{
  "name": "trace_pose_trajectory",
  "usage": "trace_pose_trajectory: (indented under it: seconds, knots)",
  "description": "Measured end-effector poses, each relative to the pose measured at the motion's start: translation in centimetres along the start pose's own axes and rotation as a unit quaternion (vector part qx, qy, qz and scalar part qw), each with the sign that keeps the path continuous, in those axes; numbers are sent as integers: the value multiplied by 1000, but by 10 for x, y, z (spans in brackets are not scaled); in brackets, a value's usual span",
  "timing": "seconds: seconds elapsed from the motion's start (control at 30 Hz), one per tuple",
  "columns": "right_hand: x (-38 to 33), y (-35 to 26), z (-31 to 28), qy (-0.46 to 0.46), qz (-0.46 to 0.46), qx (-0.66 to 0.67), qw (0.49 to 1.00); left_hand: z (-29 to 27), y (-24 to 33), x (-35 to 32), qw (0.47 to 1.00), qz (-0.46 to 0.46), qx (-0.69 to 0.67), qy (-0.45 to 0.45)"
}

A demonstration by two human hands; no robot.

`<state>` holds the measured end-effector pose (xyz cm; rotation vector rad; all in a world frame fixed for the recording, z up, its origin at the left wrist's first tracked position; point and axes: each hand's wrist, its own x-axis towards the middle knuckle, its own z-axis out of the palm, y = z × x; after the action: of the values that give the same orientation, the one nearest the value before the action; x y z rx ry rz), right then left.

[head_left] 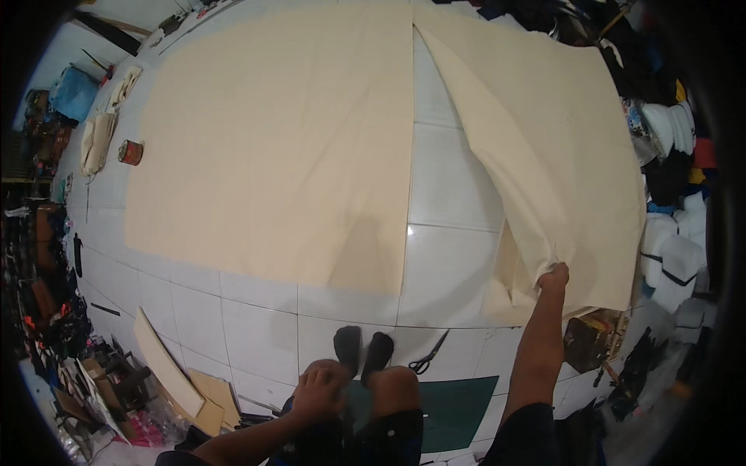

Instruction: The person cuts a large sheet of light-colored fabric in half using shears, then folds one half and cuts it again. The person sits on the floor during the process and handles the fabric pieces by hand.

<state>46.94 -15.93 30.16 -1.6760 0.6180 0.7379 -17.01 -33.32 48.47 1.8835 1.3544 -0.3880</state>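
A large sheet of cream fabric [272, 147] lies flat on the white tiled floor, with a straight cut edge along its right side. To its right is a second cream fabric piece [590, 147], folded over and lifted along its near-left edge. My right hand [553, 276] is closed round that edge, and the cloth bunches into creases at my fingers. On my left knee rests my left hand [317, 392], empty, its fingers laid over the knee. Black-handled scissors [427, 359] lie on the tiles right of my feet.
A green cutting mat [458, 412] lies under my legs. Cardboard pattern pieces [175, 373] are at the lower left. A red tin [130, 152] and folded cream cloth [97, 144] sit at the left. A wooden box [592, 342] stands near my right forearm; white bundles [674, 264] line the right.
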Motion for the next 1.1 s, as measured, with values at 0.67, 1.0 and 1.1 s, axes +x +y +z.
trace_pose_trajectory:
  seconds: [0.67,1.0,1.1]
  knots:
    - [-302,-161,13,-606,-165,-444,639,-278,371,258,954,38,-298,1]
    - [-230,-227,249,-326,-106,-476,810,-333,402,216,962,146,-229,-14]
    - [-243,-217,263,-319,-75,-323,888,-329,330,184,922,140,-346,102]
